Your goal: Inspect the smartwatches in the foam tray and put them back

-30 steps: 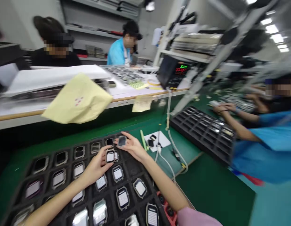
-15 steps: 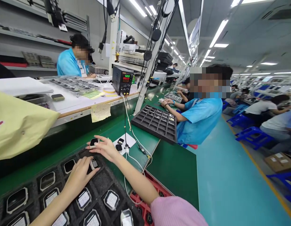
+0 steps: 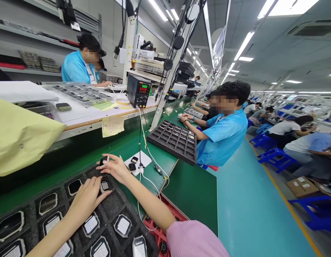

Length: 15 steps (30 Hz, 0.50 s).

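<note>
My right hand (image 3: 116, 169) is closed on a smartwatch case (image 3: 103, 161) with a dark screen, just above the far edge of a black foam tray (image 3: 113, 203). Below it, my left hand (image 3: 85, 196) reaches over the tray. Its thumb and fingers close around a second smartwatch case (image 3: 105, 185) at a far compartment; whether that one is lifted off the foam I cannot tell. Other watch cases lie in the compartments, some dark-faced (image 3: 48, 203), some with white printed labels (image 3: 123, 225). My left forearm hides part of the tray.
Beyond my right hand, two small watches (image 3: 132, 167) lie on white paper (image 3: 144, 161) beside white cables (image 3: 152, 182). A red tray (image 3: 165, 210) sits below right. A second black tray (image 3: 173, 141) stands near a co-worker (image 3: 221, 128). A power supply (image 3: 138, 91) is on the shelf.
The view has shifted slightly, so most things sit a little farther left. The smartwatch in my right hand is tilted more. Both hands keep nearly the same place over the tray.
</note>
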Each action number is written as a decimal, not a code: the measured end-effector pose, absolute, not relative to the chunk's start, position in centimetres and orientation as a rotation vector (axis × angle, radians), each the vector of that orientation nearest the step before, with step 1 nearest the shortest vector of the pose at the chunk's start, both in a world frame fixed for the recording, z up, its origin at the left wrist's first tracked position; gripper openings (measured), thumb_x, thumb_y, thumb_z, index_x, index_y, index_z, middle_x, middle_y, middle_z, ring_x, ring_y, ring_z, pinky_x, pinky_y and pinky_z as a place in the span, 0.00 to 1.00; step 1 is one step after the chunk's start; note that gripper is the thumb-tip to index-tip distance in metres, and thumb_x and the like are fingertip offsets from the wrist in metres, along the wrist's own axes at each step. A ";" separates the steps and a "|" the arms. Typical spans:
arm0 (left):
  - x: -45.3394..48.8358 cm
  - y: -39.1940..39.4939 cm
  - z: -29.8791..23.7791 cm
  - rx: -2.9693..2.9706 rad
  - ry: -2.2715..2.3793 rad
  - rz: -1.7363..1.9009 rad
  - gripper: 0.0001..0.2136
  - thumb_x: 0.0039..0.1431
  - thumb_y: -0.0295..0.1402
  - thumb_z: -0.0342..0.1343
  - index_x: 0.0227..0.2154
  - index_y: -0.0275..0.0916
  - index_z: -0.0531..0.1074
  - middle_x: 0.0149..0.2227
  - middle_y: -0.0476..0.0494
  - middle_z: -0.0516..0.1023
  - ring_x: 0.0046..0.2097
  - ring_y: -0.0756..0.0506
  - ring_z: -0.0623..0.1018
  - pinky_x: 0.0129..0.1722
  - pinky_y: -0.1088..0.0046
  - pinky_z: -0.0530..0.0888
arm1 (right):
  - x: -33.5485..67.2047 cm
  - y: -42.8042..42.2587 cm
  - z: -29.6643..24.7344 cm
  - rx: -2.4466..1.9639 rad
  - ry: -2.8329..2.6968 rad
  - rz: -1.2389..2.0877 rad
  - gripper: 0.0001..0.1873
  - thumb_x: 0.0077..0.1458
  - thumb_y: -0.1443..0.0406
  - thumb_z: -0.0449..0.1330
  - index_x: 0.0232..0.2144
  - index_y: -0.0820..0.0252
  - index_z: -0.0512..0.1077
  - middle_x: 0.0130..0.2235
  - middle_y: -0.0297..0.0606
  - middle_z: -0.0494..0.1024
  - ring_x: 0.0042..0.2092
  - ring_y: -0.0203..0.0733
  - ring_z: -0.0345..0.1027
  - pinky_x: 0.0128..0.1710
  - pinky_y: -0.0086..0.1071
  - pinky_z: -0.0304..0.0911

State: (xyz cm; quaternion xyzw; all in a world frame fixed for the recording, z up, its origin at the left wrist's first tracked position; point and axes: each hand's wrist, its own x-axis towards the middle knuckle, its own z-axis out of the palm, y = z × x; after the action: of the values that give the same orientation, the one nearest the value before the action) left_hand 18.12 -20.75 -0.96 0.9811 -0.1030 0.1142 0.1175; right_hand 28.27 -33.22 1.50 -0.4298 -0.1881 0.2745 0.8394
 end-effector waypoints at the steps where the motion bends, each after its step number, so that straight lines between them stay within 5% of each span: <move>1: 18.0 -20.8 -0.8 2.869 -0.299 0.325 0.24 0.58 0.48 0.47 0.47 0.32 0.66 0.40 0.36 0.73 0.44 0.36 0.73 0.43 0.61 0.70 | 28.3 -33.2 1.4 -0.911 -0.396 0.577 0.30 0.42 0.61 0.72 0.46 0.63 0.69 0.38 0.44 0.76 0.38 0.46 0.74 0.36 0.31 0.67; 9: 17.8 -21.0 0.9 2.784 -0.225 0.299 0.19 0.57 0.46 0.49 0.42 0.35 0.71 0.41 0.35 0.72 0.43 0.35 0.72 0.44 0.56 0.70 | 28.5 -33.3 1.6 -0.935 -0.346 0.527 0.28 0.42 0.60 0.72 0.44 0.62 0.70 0.35 0.40 0.76 0.36 0.44 0.74 0.33 0.29 0.66; 15: 12.3 -24.2 10.1 1.864 -0.452 -0.056 0.16 0.62 0.44 0.43 0.39 0.44 0.73 0.42 0.41 0.73 0.46 0.42 0.72 0.47 0.66 0.70 | 28.3 -33.2 1.7 -0.951 -0.332 0.549 0.29 0.41 0.60 0.72 0.44 0.62 0.70 0.36 0.41 0.76 0.35 0.44 0.74 0.32 0.29 0.66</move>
State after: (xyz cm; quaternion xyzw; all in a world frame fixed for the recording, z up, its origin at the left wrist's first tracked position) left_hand 12.28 -24.21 10.08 0.7956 -0.1931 -0.0239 0.5738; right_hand 28.30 -33.23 1.73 -0.4500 -0.1571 0.2598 0.8399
